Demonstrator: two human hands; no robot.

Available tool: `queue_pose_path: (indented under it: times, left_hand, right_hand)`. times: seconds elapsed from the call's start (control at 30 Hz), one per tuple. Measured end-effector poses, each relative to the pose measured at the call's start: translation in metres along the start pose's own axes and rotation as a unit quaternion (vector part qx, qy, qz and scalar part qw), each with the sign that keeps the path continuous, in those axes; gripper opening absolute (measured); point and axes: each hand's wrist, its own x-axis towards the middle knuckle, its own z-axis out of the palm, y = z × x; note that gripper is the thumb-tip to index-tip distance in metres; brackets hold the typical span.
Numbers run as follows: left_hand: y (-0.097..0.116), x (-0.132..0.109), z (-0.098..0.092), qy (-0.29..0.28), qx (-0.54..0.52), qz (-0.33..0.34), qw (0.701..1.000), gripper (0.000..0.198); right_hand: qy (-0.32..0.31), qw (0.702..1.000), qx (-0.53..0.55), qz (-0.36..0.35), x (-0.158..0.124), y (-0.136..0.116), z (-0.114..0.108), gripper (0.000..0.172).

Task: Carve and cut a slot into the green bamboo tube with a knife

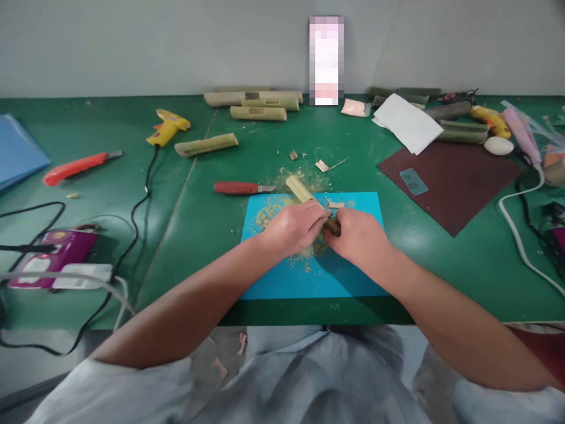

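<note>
A pale bamboo tube [299, 188] slants over the blue sheet [273, 282], its far end pointing up and left. My left hand [295, 227] is closed on its middle, fingers pressed together on top. Closed around the darker near end is my right hand [359, 232], its fingertips close to the left ones. The fingers hide much of the tube, and I cannot tell if something thin is pinched between them. Yellowish shavings [265, 215] lie scattered on the sheet. Left of the tube rests a red-handled knife [238, 188], and a small bamboo chip [336, 205] lies beyond my right hand.
Several bamboo tubes [258, 113] line the wall, with another [206, 145] nearer. At left are a yellow glue gun [168, 128], an orange cutter [77, 169] and a purple power strip [53, 259] with cables. A brown sheet [454, 194] and white paper [408, 123] lie right.
</note>
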Motion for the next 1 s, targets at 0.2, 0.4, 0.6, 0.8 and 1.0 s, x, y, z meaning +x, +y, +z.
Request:
queue_pose_path:
  times: [0.2,0.4,0.6,0.8,1.0]
  left_hand:
    - [0.001,-0.003,-0.002,0.013,0.014,0.003,1.0,0.022]
    - [0.0,0.0,-0.001,0.006,0.0,-0.004,1.0,0.024]
    - [-0.001,0.002,-0.004,0.006,0.014,0.008,1.0,0.024]
    - [-0.004,0.001,-0.006,0.003,-0.005,-0.004,1.0,0.024]
    - [0.002,-0.008,-0.015,-0.006,-0.012,-0.026,1.0,0.023]
  right_hand:
    - [0.013,1.0,-0.007,-0.019,-0.001,0.0,0.0,0.023]
    - [0.003,1.0,-0.001,-0.004,-0.001,0.0,0.0,0.023]
    - [0.01,1.0,-0.005,-0.01,-0.001,0.001,-0.001,0.023]
    - [-0.005,1.0,-0.002,-0.002,0.0,0.0,-0.003,0.024]
    - [-0.005,1.0,0.0,0.005,0.0,0.001,-0.003,0.022]
